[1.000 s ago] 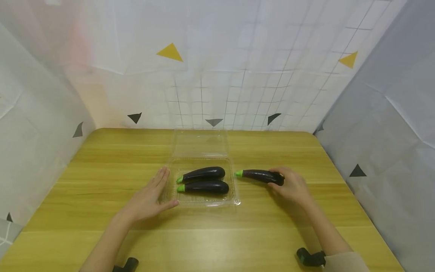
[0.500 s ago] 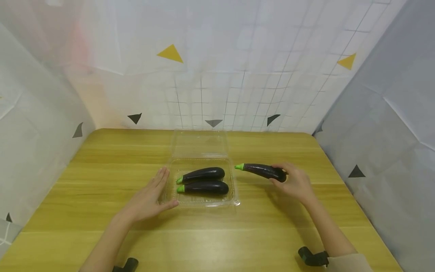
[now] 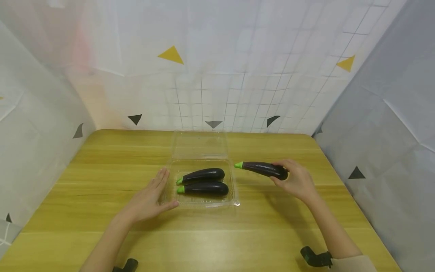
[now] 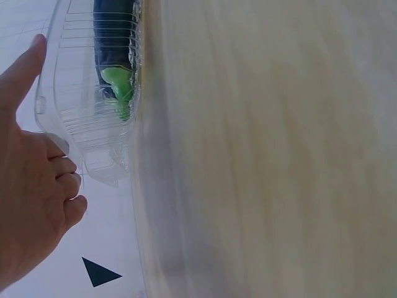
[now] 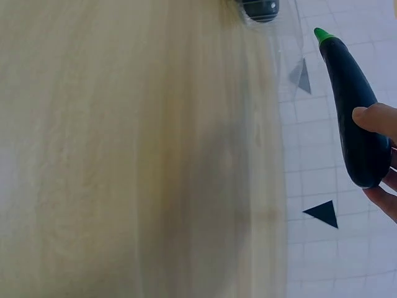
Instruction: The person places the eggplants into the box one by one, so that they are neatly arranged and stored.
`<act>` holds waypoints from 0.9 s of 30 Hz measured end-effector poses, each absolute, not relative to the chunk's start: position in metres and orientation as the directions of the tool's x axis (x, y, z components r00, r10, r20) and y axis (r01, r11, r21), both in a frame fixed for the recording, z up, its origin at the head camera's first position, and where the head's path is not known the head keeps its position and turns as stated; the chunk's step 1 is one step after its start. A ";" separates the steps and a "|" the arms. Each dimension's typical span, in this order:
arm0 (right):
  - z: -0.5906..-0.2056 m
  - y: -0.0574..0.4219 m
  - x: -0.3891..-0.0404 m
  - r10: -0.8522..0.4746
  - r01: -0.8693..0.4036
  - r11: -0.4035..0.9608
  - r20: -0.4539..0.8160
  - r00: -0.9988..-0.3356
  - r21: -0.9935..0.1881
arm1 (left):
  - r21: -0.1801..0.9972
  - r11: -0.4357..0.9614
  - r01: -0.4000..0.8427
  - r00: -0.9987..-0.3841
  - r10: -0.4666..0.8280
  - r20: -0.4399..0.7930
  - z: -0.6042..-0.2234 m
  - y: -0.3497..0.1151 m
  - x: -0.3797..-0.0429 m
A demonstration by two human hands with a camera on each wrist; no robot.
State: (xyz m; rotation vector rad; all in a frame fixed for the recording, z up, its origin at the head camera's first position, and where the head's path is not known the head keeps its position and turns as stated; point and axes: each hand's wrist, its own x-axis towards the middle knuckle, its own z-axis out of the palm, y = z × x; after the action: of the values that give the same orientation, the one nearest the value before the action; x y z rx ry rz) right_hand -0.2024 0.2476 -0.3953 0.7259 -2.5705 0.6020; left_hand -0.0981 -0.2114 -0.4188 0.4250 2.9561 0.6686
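My right hand [image 3: 297, 181] grips a dark purple eggplant [image 3: 259, 169] by its thick end, thumb on one side and fingers on the other. The right wrist view shows this eggplant [image 5: 353, 118] raised off the table, its green stem pointing toward the container. Two more eggplants [image 3: 205, 188] lie side by side in a clear plastic clamshell container [image 3: 204, 204], stems to the left. At the container's left side rests my left hand [image 3: 146, 202], fingers extended along the edge and thumb at the front corner. In the left wrist view, the left hand [image 4: 37, 186] touches the container's rim [image 4: 46, 93].
The container's clear lid [image 3: 199, 145] lies folded back toward the rear wall. All of this is on a wooden table [image 3: 204, 241]. White sheets [image 3: 217, 90] with triangle marks and grid lines enclose the back and sides.
My right hand has lifted the third eggplant from the table, moving it slightly up and back. The left hand and the container have stayed in place.
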 end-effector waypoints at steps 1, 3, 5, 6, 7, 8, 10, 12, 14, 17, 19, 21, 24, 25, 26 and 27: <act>-0.394 0.246 -0.202 -0.393 -0.566 0.772 0.483 -0.782 -0.288 | 0.434 0.866 0.249 -0.958 0.285 -0.017 -0.419 -0.211 -0.098; -0.391 0.243 -0.201 -0.399 -0.574 0.770 0.492 -0.774 -0.279 | 0.435 0.866 0.248 -0.959 0.283 -0.016 -0.419 -0.212 -0.098; -0.387 0.239 -0.200 -0.409 -0.588 0.763 0.504 -0.761 -0.269 | 0.436 0.866 0.246 -0.960 0.281 -0.017 -0.419 -0.212 -0.098; -0.385 0.237 -0.199 -0.414 -0.596 0.758 0.512 -0.753 -0.264 | 0.436 0.865 0.247 -0.959 0.281 -0.016 -0.419 -0.212 -0.098; -0.384 0.234 -0.198 -0.420 -0.605 0.754 0.519 -0.744 -0.258 | 0.436 0.865 0.246 -0.960 0.281 -0.015 -0.418 -0.212 -0.097; -0.383 0.232 -0.197 -0.426 -0.613 0.749 0.525 -0.737 -0.253 | 0.435 0.866 0.247 -0.960 0.281 -0.015 -0.418 -0.212 -0.097; -0.381 0.227 -0.196 -0.438 -0.629 0.738 0.535 -0.723 -0.246 | 0.433 0.867 0.248 -0.959 0.282 -0.014 -0.418 -0.212 -0.097; -0.380 0.223 -0.194 -0.448 -0.642 0.728 0.541 -0.712 -0.243 | 0.429 0.867 0.252 -0.959 0.284 -0.010 -0.418 -0.212 -0.097; -0.379 0.218 -0.192 -0.455 -0.652 0.719 0.544 -0.705 -0.242 | 0.426 0.868 0.256 -0.958 0.286 -0.008 -0.418 -0.212 -0.097; -0.377 0.211 -0.189 -0.466 -0.667 0.702 0.549 -0.694 -0.248 | 0.424 0.868 0.259 -0.957 0.289 -0.006 -0.418 -0.212 -0.097; -0.376 0.206 -0.188 -0.476 -0.680 0.690 0.552 -0.685 -0.249 | 0.425 0.867 0.259 -0.957 0.290 -0.008 -0.418 -0.212 -0.097; -0.375 0.201 -0.186 -0.485 -0.692 0.678 0.556 -0.675 -0.249 | 0.426 0.867 0.258 -0.957 0.290 -0.010 -0.418 -0.212 -0.097; -0.374 0.194 -0.185 -0.501 -0.710 0.658 0.557 -0.662 -0.251 | 0.429 0.866 0.256 -0.957 0.289 -0.012 -0.419 -0.213 -0.097; -0.374 0.191 -0.184 -0.507 -0.715 0.652 0.557 -0.658 -0.251 | 0.430 0.866 0.255 -0.957 0.289 -0.013 -0.419 -0.213 -0.097; -0.374 0.189 -0.184 -0.510 -0.718 0.648 0.556 -0.656 -0.253 | 0.431 0.866 0.254 -0.958 0.288 -0.014 -0.419 -0.213 -0.097; -0.375 0.187 -0.183 -0.513 -0.722 0.643 0.555 -0.654 -0.256 | 0.432 0.866 0.252 -0.958 0.287 -0.015 -0.419 -0.213 -0.097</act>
State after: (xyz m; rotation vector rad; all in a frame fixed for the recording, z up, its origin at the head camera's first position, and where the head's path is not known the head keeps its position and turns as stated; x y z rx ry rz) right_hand -0.1834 0.1865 -0.3749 0.9712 -2.4273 0.6488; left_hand -0.0973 -0.2129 -0.4192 0.4281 2.9585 0.6687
